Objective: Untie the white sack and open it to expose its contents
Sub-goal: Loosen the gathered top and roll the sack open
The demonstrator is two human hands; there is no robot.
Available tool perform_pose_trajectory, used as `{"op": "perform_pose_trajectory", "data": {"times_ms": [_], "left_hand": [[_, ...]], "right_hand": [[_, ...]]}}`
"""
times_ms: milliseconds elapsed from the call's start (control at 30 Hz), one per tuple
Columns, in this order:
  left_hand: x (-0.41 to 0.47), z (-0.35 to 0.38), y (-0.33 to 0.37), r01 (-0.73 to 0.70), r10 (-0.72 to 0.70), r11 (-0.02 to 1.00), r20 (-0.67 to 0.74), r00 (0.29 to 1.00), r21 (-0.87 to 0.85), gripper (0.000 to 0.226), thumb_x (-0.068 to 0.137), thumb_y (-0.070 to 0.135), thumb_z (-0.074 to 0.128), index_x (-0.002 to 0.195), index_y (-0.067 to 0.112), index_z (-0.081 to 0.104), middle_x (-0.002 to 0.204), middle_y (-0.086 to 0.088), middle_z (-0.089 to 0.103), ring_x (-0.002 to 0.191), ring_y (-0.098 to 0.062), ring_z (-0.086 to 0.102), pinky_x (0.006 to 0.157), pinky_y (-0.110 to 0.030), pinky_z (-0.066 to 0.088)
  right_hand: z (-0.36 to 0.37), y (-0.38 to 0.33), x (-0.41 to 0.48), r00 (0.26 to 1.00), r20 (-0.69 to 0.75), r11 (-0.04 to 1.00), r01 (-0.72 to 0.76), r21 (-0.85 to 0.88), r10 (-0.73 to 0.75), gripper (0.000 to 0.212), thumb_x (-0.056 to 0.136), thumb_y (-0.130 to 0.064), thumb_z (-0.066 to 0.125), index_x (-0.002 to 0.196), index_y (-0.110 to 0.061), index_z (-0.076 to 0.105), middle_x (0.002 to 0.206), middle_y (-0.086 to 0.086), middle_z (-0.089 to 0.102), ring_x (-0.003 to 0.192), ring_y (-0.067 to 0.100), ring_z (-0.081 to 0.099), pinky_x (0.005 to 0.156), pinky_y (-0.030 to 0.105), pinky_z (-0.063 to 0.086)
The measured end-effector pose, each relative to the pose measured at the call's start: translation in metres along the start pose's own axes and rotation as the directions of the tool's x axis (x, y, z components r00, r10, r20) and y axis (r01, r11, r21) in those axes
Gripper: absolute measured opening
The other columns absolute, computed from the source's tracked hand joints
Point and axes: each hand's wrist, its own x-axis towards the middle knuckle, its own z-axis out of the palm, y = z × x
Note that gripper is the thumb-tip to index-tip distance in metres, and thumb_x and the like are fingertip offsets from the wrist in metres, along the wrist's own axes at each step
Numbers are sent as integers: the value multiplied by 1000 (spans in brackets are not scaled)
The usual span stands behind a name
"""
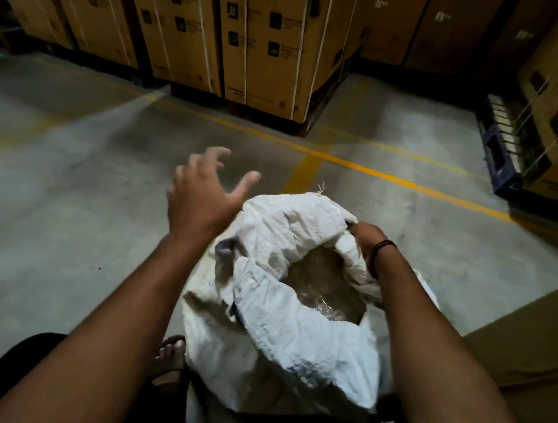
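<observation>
On the concrete floor, close btwn the person's legs, the white sack stands upright w/ its mouth loose and gaping. Brownish contents under clear film show inside. Right hand has its fingers curled round the rim on the far-right side. Left hand is in the air just off the sack's far-left rim, fingers spread, holding nothing — the rim lies right of and below its fingertips. Likely next: left hand takes the slumped left fold and draws it away from the right, widening the mouth left-right. Bare floor lies to the left; a cardboard box crowds the right side.
</observation>
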Motion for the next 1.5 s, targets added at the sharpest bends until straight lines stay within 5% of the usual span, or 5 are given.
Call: {"op": "perform_pose_trajectory", "data": {"times_ms": [267,600,1067,1267,1500], "left_hand": [[-57,68,-14,399,-372,917,430,823,31,84,94,49,62,152,3,23,135,-20,61,123,-37,59,99,-42,49],[-28,34,-56,859,-355,11,801,482,-512,38,104,19,40,87,-4,66,71,-19,73,55,-31,72,65,-40,55],[-56,10,-29,808,-663,454,463,588,-376,109,67,58,82,150,15,25,151,-19,34,134,-39,43,108,-55,44],[-94,28,-56,909,-591,-15,737,327,-416,122,43,61,91,147,23,40,143,-13,56,111,-45,64,79,-71,50],[-164,13,-8,792,-305,-259,825,476,-553,49,100,55,49,122,13,62,135,-20,63,122,-40,61,100,-57,47]], "right_hand": [[13,4,-1,920,-391,900,169,401,2,59,79,-44,67,114,3,63,100,21,65,102,27,63,79,34,45],[8,41,-43,449,-725,852,270,-448,-523,82,84,-60,54,149,-15,30,124,10,58,113,32,54,96,48,32],[28,106,-121,703,-705,995,88,-38,-89,97,78,-67,62,151,-22,15,151,15,32,135,38,34,105,58,33],[49,117,-158,746,-469,805,-148,575,472,109,74,-62,72,152,-16,11,156,18,19,140,40,24,110,55,24],[83,129,-174,890,-56,284,-85,955,453,100,64,-71,77,139,-13,45,141,16,52,121,33,57,106,46,45]]}}
